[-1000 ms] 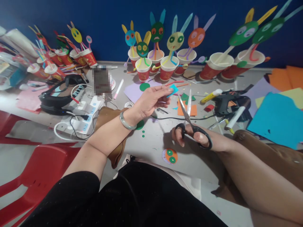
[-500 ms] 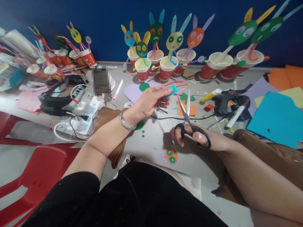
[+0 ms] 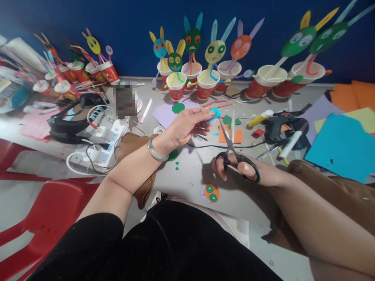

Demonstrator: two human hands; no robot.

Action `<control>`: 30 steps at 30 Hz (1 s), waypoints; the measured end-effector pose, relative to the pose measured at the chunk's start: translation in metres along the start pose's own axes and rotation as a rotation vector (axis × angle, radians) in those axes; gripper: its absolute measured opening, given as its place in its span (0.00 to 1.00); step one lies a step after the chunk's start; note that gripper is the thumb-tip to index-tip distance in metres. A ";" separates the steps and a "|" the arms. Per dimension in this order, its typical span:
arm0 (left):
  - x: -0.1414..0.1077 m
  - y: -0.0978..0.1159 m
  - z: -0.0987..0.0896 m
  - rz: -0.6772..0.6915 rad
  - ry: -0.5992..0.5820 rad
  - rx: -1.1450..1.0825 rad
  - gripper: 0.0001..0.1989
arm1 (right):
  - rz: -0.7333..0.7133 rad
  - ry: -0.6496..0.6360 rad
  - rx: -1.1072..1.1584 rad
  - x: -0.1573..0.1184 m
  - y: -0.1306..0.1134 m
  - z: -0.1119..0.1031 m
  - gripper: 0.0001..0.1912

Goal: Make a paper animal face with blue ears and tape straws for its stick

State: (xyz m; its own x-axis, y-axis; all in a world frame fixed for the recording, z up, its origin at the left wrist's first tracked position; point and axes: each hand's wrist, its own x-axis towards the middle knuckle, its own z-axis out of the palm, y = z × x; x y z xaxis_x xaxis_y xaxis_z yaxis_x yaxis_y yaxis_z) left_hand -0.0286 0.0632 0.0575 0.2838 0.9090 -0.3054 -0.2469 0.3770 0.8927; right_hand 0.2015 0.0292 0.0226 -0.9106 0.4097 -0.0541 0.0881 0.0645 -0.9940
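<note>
Between thumb and fingers, my left hand (image 3: 187, 125) pinches a small piece of blue paper (image 3: 215, 113) above the table. My right hand (image 3: 234, 166) has its thumb and fingers through the black handles of a pair of scissors (image 3: 231, 142). The blades stand apart and point up, just right of the blue paper. Behind them lie an orange paper square (image 3: 234, 136) and green paper scraps (image 3: 231, 120). Near the front edge is an orange paper disc with two green rings (image 3: 212, 193), over a purple scalloped piece. Green circles (image 3: 173, 155) rest under my left wrist.
Red paper cups (image 3: 206, 88) with paper rabbit faces line the back. Coloured sheets (image 3: 340, 148), a yellow marker (image 3: 260, 118) and a black device (image 3: 287, 134) lie to the right. A power strip (image 3: 113, 142), black goggles (image 3: 76, 117) and a brown cloth (image 3: 131, 150) are on the left.
Both hands keep nearly the same place. The blue paper tilts slightly in my left fingers, and the scissors blades stay parted.
</note>
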 end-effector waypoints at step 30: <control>-0.002 0.003 0.003 -0.014 0.048 -0.024 0.11 | -0.013 -0.008 -0.010 -0.001 0.000 0.001 0.42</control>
State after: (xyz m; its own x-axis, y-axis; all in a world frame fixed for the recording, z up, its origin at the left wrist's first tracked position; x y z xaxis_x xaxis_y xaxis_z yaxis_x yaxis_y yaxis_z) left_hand -0.0274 0.0618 0.0612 0.2425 0.9110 -0.3337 -0.2653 0.3931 0.8804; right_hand 0.2018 0.0275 0.0228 -0.9150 0.4014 -0.0418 0.0801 0.0792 -0.9936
